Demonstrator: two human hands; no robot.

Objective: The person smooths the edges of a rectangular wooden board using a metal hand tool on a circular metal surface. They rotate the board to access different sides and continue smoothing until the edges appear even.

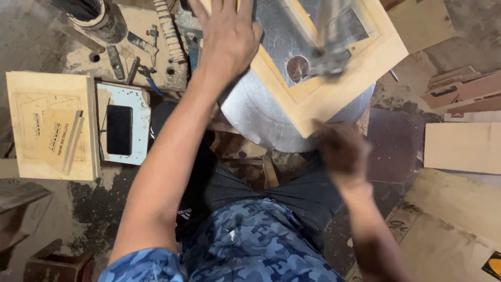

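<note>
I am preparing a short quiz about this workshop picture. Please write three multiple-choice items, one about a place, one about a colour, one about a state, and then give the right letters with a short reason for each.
1. Where does the left hand rest?
A. on the wooden board
B. on the floor
C. on the dark phone

2. What colour is the tray under the dark phone?
A. red
B. pale blue
C. green

3. How does the right hand look?
A. sharp and flat on the table
B. blurred, with a hammer-like tool above it
C. out of view

Answers:
1 A: the palm lies at the left edge of the wooden board, over the round metal plate.
2 B: its rim shows pale blue.
3 B: the hand and the hammer-like tool are both smeared.
</note>
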